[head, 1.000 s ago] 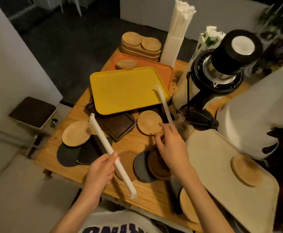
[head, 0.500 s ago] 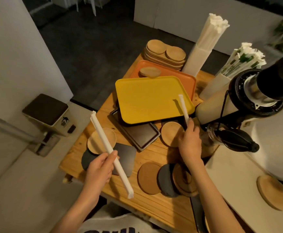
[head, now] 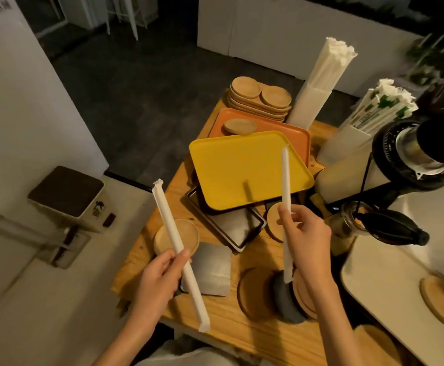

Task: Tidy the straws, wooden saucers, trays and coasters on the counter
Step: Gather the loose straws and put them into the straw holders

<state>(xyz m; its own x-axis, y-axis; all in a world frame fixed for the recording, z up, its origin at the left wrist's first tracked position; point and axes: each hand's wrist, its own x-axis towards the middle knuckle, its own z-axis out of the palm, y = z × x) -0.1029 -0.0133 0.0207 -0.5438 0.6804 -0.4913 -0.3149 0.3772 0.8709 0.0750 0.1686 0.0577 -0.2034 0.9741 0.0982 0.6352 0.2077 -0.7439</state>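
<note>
My left hand (head: 155, 280) grips a long paper-wrapped straw (head: 174, 240) slanting over the counter's near-left corner. My right hand (head: 304, 241) holds a second wrapped straw (head: 285, 180) nearly upright above the yellow tray (head: 242, 167). That tray lies on an orange tray (head: 281, 126) carrying one wooden saucer (head: 240, 127), and overlaps dark trays (head: 235, 228). A stack of wooden saucers (head: 259, 97) sits at the far end. Round coasters (head: 255, 291) and a square grey coaster (head: 211, 270) lie near me. Two holders of straws (head: 321, 75) stand at the back right.
A black coffee grinder (head: 416, 151) and a glass jar with a dark funnel (head: 374, 225) crowd the right side. A cream tray (head: 390, 291) with a wooden saucer (head: 443, 299) lies at right. The wooden counter (head: 242, 328) drops off to a floor on the left.
My right hand has lifted its straw off the counter and raised it upright. The left hand keeps its straw, held a little higher. The view has swung left.
</note>
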